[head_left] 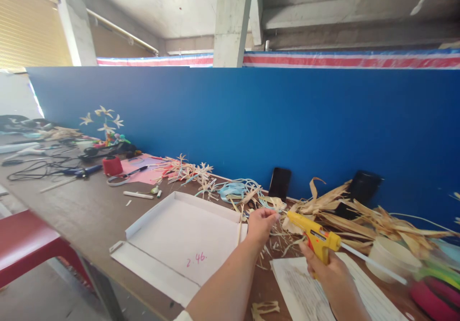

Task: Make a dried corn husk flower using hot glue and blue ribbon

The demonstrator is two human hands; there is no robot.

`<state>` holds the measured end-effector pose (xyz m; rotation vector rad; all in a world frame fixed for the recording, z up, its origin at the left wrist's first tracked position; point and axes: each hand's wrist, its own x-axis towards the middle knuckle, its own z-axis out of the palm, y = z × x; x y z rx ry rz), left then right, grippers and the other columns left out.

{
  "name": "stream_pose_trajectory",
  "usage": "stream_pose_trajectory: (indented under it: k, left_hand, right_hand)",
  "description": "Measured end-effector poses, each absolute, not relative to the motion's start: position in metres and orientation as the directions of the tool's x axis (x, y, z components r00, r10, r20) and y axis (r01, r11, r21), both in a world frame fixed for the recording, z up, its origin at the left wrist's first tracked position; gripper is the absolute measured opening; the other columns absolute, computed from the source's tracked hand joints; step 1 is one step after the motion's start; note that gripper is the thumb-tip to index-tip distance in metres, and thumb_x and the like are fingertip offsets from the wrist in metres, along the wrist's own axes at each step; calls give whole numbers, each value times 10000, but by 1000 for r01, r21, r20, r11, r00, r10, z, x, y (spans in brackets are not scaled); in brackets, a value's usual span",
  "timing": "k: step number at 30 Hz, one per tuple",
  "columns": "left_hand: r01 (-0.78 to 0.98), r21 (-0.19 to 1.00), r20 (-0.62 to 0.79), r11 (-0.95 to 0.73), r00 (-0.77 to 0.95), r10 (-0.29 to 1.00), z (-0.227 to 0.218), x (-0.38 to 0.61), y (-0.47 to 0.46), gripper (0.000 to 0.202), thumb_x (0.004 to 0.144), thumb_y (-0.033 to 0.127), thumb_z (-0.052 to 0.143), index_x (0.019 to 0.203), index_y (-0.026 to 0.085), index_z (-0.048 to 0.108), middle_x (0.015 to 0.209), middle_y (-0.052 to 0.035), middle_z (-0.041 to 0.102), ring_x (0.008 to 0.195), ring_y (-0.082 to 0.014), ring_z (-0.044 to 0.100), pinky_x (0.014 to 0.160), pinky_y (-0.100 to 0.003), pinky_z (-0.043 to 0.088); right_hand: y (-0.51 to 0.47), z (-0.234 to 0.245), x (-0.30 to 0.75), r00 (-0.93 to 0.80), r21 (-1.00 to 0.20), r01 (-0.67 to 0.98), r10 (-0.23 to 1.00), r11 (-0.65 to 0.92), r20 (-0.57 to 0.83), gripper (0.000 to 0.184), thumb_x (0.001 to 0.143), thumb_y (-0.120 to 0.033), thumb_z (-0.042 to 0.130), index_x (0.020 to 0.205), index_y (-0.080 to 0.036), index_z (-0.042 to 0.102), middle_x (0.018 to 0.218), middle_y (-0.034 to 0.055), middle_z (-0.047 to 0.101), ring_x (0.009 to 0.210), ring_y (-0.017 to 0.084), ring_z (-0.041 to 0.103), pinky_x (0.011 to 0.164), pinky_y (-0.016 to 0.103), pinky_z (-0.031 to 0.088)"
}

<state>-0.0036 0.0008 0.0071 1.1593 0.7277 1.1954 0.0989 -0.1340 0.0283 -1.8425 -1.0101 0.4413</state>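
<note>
My right hand (pixel 328 273) is wrapped round the grip of a yellow hot glue gun (pixel 311 229). A long white glue stick (pixel 373 262) juts from the back of the gun. Just left of the nozzle, the fingers of my left hand (pixel 262 223) are pinched together; what they hold is too small to make out. Dry corn husks (pixel 334 206) lie behind the gun. Under my left forearm sits a shallow white box lid (pixel 172 235) with "2.46." written on it in pink. Printed papers (pixel 298 282) lie beneath my right hand.
Small husk flowers (pixel 201 172) and a blue mask (pixel 233 190) lie along the blue partition (pixel 223 115). Two dark phones lean there, one a black phone (pixel 280 183). A cream tub (pixel 393 258) stands at right. Red thread (pixel 112 166) and cables (pixel 46 167) lie left.
</note>
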Motion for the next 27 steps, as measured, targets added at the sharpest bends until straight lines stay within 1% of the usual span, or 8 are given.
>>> stream_pose_trajectory:
  k: [4,12,21,27]
  left_hand:
    - [-321,946,123,-35,259,958,8,-3,0,214,603,302,674,683,106,650,577,-13,589,514,-75,470,532,-200,359]
    - [-285,958,113,-36,257,960,11,-4,0,191,613,286,657,686,109,654,586,-16,591,515,-77,465,527,-201,355]
    - [-301,952,133,-50,261,956,6,-2,2,176,615,271,653,685,110,649,585,-12,583,516,-72,454,529,-201,351]
    - [-310,950,121,-31,276,954,9,-3,0,188,605,274,663,689,107,646,583,-9,579,512,-68,453,521,-196,348]
  right_hand:
    - [-134,26,101,575,-864,464,808,-195,127,379,710,-581,523,666,-204,520,462,-40,468,479,150,453,520,268,354]
    - [-133,24,96,582,-892,419,804,-171,120,386,695,-574,532,738,-190,549,468,-49,446,470,140,423,492,265,346]
    - [-134,29,93,607,-887,421,786,-191,119,407,669,-586,542,713,-182,569,441,-38,457,441,142,425,471,268,348]
    - [-134,31,94,601,-873,445,789,-200,126,390,680,-582,526,644,-194,551,442,-29,462,452,145,432,484,269,351]
